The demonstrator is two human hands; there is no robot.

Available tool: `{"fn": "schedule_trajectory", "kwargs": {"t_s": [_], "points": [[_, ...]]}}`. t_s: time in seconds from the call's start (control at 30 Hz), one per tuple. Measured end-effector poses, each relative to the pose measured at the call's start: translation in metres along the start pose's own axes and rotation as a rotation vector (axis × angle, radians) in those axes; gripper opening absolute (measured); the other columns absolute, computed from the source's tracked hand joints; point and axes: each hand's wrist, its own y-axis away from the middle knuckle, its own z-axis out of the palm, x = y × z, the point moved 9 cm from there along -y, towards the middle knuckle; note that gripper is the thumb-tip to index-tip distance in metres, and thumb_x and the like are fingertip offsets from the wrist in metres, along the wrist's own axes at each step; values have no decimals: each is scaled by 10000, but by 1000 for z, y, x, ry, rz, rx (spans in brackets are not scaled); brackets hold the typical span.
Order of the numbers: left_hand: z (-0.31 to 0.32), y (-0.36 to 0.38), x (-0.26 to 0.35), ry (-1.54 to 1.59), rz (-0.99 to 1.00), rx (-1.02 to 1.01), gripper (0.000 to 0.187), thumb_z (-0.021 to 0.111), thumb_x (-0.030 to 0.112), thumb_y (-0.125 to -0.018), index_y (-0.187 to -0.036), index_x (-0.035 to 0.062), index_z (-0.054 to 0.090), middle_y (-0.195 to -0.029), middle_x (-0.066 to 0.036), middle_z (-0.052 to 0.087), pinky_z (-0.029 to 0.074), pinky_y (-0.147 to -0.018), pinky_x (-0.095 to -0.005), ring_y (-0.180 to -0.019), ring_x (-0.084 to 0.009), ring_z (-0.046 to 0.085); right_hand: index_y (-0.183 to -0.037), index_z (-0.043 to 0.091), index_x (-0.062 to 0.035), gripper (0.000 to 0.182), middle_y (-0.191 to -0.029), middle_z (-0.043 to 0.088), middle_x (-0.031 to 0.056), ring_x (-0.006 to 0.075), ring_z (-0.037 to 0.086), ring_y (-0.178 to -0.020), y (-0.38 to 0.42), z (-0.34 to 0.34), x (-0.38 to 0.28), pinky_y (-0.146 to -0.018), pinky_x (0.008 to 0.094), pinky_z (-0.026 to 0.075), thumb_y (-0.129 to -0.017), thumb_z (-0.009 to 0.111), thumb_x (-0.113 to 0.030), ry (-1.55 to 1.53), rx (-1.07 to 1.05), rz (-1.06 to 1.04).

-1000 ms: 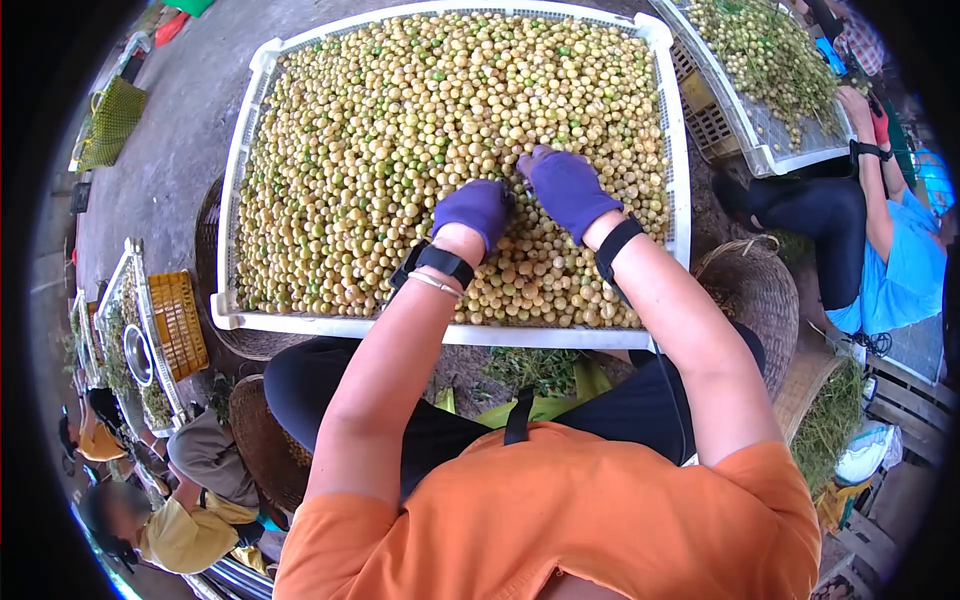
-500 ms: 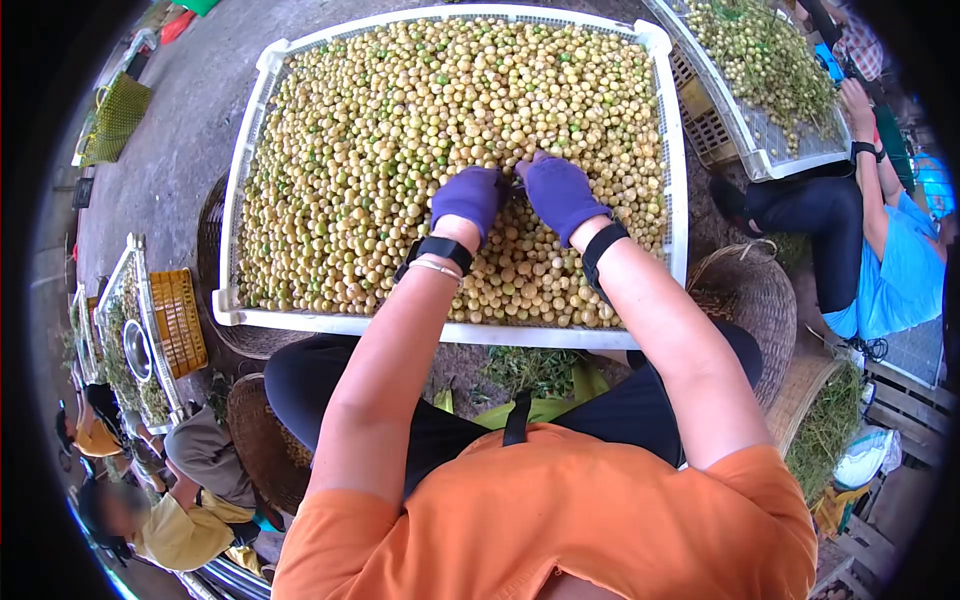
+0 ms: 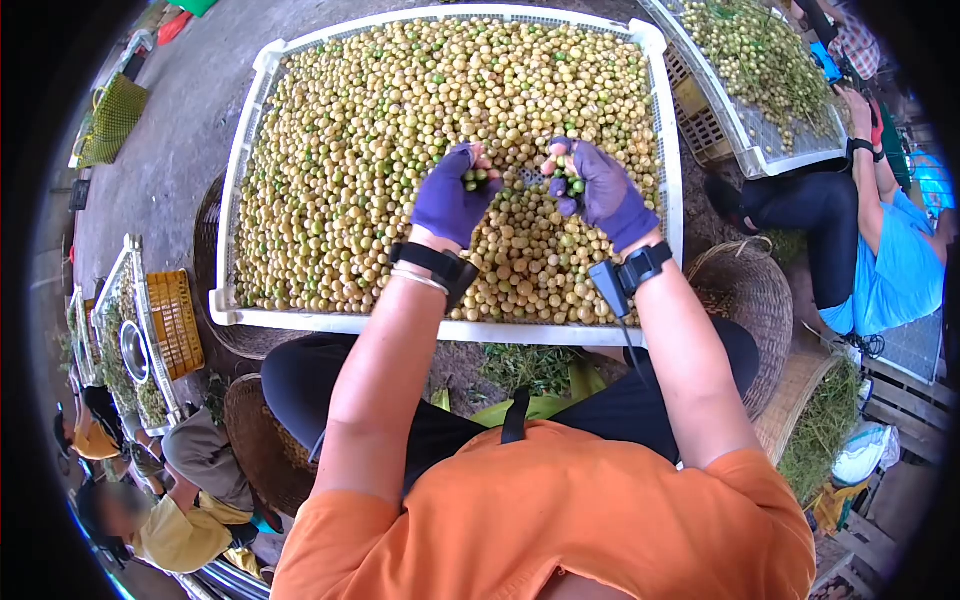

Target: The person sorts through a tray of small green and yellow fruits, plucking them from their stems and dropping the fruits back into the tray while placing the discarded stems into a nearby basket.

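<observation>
Purple on gloves [image 3: 447,207], tan speckled with green across fruit [image 3: 360,150], white along tray [image 3: 400,325], plain orange on shirt [image 3: 560,500], yellow on crate [image 3: 175,322].

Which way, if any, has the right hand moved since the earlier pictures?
Yes, sideways: the right hand is now nearer the white tray's right rim than in both earlier pictures.

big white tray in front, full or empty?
Nearly full: round fruit covers most of the tray, with a small patch of mesh bare between the left hand and right hand.
</observation>
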Motion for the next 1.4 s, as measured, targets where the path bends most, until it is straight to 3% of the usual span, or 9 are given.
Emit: {"fn": "schedule_trajectory", "kwargs": {"t_s": [0.23, 0.37, 0.53, 0.7, 0.9, 1.0, 1.13, 1.33, 1.4], "points": [[85, 57, -32, -241, 308, -110, 625, 168, 484, -1017, -1168, 12, 548, -1083, -86, 604, 360, -1009, -315, -1053, -172, 535, -1018, 599, -146, 486, -859, 660, 47, 215, 640, -789, 7, 19, 36, -665, 363, 529, -970, 340, -555, -222, 247, -164], [94, 66, -14, -369, 454, -262, 512, 276, 414, -1016, -1169, 8, 548, -1113, -97, 597, 377, -1017, -341, -1052, -183, 550, -944, 589, -164, 437, -825, 638, 29, 170, 604, -697, 9, 9, 60, -589, 319, 501, -966, 371, -542, -649, 174, 41], [17, 26, 33, -668, 476, 225, 283, 546, 250, -941, -1064, 11, 634, -956, -47, 655, 486, -811, -286, -890, -155, 616, -947, 574, -112, 265, -769, 589, 28, 75, 531, -567, 59, 4, -14, -387, 152, 390, -884, 642, -360, -571, 31, -170], [35, 7, 18, -2285, 299, 168, 236, 534, 347, -892, -1014, 232, 701, -1020, -89, 658, 505, -795, -397, -930, -294, 640, -1129, 506, -92, 380, -915, 554, 73, 82, 481, -547, 176, -104, -126, -340, 208, 320, -946, 515, -424, -388, 12, -352], [44, -1, -1, -2523, 307, 127, 251, 552, 389, -866, -1017, 255, 700, -1022, -76, 642, 507, -798, -403, -983, -267, 627, -990, 585, -61, 312, -783, 584, 59, 112, 538, -624, 387, -304, -136, -461, 198, 407, -937, 564, -368, 779, 1153, -367], [47, -2, -5, -2549, 335, 144, 258, 550, 377, -864, -963, 216, 726, -987, -66, 666, 508, -776, -388, -962, -261, 639, -1009, 576, -77, 345, -831, 590, 83, 193, 566, -658, 450, -436, -27, -530, 305, 467, -910, 590, -407, 168, 1206, 14], [51, 0, -8, -2590, 369, 108, 280, 534, 345, -875, -879, 159, 743, -959, -60, 686, 508, -758, -370, -937, -255, 650, -1280, 505, -130, 502, -1135, 591, 142, 322, 616, -895, 446, -355, -60, -809, 474, 512, -876, 626, -403, 421, 1446, 207], [49, 7, 14, -2239, 424, 130, 250, 538, 293, -885, -957, 138, 720, -936, -101, 683, 512, -743, -373, -870, -277, 654, -1348, 470, -50, 550, -1294, 546, 100, 247, 610, -1043, 295, -124, -226, -872, 300, 506, -824, 636, -53, 1838, 560, -663], [45, 29, 36, -1886, 638, 172, 216, 545, 249, -891, -974, 136, 711, -917, -102, 691, 516, -731, -387, -820, -305, 656, -1264, 560, -38, 416, -1170, 619, 68, 132, 617, -890, 233, -67, -226, -773, 250, 497, -852, 620, -51, 839, 553, -572]]}}
